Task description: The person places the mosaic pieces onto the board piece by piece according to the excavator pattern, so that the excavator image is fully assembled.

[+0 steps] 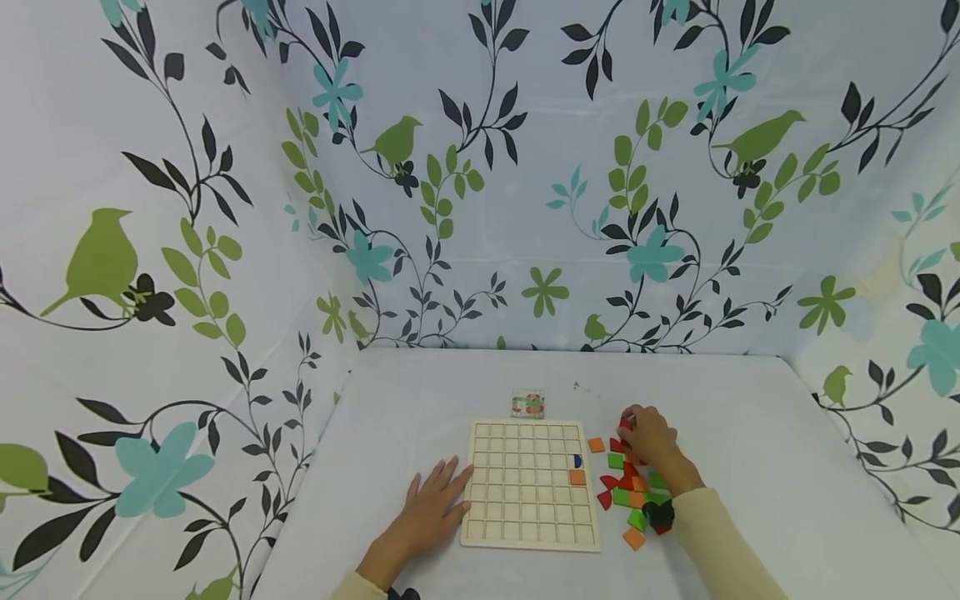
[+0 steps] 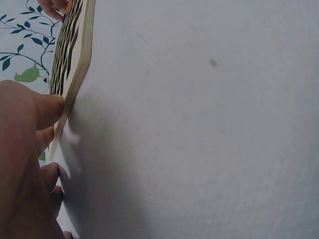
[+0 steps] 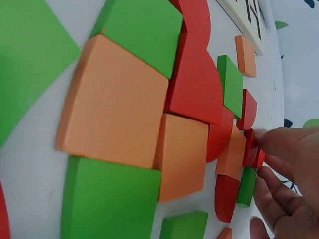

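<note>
A wooden grid board (image 1: 529,487) lies on the table, bearing a small blue rounded piece (image 1: 577,460) and an orange square tile (image 1: 577,477) near its right side. My left hand (image 1: 433,510) is spread flat at the board's left edge, its fingertips touching the rim; in the left wrist view the thumb (image 2: 49,110) rests against that edge. To the right of the board, my right hand (image 1: 651,435) reaches the far end of a heap of coloured tiles. Between its thumb and fingers it pinches a red piece (image 3: 250,148) with a partly hidden shape.
Red rounded pieces (image 3: 197,84), green tiles (image 3: 110,199) and orange tiles (image 3: 117,102) lie loosely together right of the board. Behind the board is a small patterned card (image 1: 528,404). A leaf-and-bird printed cloth (image 1: 480,275) hangs around the white table (image 1: 712,400).
</note>
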Motion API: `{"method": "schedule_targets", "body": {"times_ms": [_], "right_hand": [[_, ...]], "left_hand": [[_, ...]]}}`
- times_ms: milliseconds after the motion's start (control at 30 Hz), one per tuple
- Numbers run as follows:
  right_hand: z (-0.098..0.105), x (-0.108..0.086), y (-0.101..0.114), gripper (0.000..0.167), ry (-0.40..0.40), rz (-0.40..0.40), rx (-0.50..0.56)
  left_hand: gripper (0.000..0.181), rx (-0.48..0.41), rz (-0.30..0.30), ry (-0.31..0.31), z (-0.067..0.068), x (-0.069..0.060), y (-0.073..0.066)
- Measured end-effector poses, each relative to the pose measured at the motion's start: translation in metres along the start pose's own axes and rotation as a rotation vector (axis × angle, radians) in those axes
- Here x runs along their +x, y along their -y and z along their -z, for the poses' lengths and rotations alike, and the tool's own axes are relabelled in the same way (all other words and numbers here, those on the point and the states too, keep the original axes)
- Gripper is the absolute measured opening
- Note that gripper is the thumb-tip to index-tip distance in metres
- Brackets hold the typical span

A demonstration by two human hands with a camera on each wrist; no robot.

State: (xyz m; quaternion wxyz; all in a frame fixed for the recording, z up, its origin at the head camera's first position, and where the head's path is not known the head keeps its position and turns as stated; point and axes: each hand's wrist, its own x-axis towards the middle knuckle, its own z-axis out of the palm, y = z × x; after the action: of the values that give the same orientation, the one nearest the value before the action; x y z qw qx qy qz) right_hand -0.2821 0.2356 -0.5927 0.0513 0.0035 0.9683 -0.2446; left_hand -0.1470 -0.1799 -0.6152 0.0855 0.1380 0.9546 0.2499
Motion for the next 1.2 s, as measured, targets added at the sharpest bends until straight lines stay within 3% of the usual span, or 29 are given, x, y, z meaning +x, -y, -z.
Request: {"method": "schedule_targets", "body": {"times_ms": [333,733,1000,1200], "right_hand": [[-0.011,0.006,0.000,0.033,-0.015,0.014,0.032],[-0.022,0.004,0.010,0.031,-0.027,0.113,-0.048],[-0.021,-0.016,0.010,0.029,-0.131,0.234,-0.122],[-0.020,-0.046,0.015,0.028,-0.174,0.311,-0.101]], "left_hand": [[0.059,0.000,-0.006,-0.009,-0.002,0.000,0.000],[0.059,-0.001,-0.021,-0.015,0.001,-0.002,-0.002],[0.059,-0.003,-0.012,0.001,-0.001,0.000,-0.001],[0.059,0.003,-0.016,-0.006,0.003,-0.001,-0.004]]}}
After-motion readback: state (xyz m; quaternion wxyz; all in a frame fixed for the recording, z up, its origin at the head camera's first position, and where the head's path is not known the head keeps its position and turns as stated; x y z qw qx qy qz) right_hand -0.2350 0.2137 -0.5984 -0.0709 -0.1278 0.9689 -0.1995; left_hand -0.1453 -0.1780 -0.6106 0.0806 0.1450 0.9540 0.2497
